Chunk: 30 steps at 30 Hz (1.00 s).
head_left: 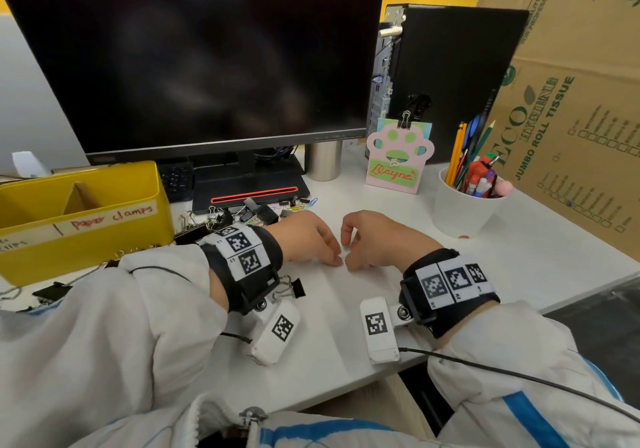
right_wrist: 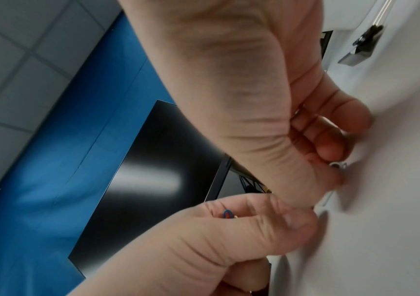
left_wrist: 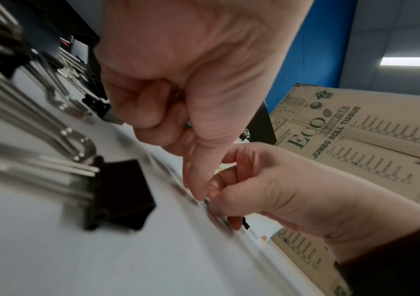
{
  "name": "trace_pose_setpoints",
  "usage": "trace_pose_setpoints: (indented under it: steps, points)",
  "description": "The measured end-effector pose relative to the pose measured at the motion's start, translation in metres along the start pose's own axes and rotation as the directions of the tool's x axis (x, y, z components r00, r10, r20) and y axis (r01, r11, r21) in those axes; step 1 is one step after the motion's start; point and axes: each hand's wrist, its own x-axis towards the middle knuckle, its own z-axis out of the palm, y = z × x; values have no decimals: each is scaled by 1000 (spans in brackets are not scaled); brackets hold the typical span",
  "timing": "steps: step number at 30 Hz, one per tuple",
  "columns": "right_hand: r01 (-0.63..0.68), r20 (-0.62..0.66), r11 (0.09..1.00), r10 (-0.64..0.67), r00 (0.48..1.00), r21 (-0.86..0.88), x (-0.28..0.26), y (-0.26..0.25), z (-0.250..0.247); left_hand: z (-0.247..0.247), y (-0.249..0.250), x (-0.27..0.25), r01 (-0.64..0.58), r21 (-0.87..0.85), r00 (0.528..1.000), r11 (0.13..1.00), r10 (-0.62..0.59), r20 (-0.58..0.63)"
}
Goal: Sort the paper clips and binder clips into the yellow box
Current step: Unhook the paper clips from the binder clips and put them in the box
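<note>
On the desk: two hands meet fingertip to fingertip at the middle of the white desk (head_left: 467, 274).
Left hand: the left hand (head_left: 308, 240) has its fingers curled in; a blue paper clip (right_wrist: 227, 214) peeks from the curl, and its fingertip presses down on the desk.
Right hand: the right hand (head_left: 372, 240) pinches a small silver clip (right_wrist: 338, 165) against the surface.
Binder clips: a loose pile (head_left: 249, 215) lies at the far side of the left hand, with one black binder clip (head_left: 291, 288) near the left wrist.
Yellow box: the yellow box (head_left: 104, 240) stands at the left, labelled "paper clamps", well apart from the hands.
</note>
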Motion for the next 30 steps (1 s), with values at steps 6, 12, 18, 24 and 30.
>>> trace_pose_setpoints:
  steps: [6,12,18,24,30]
  points:
    - [77,-43,961,-68,997,265,2,5,-2,-1,-1,7,-63,17,998,998,63,-12]
    - [239,-262,641,-60,963,730,12,0,-7,-11,-25,10,4,-536,999,844,25,46]
    - [304,-349,576,-35,937,759,42,-33,0,-25,-26,15,48,-873,998,486,-47,29]
    - [188,-410,695,167,896,694,100,-32,-1,-42,-51,24,-8,-1000,961,-14,-275,-4]
    - [127,-390,718,213,896,684,137,-26,16,-56,-73,35,-60,-989,924,134,-368,-106]
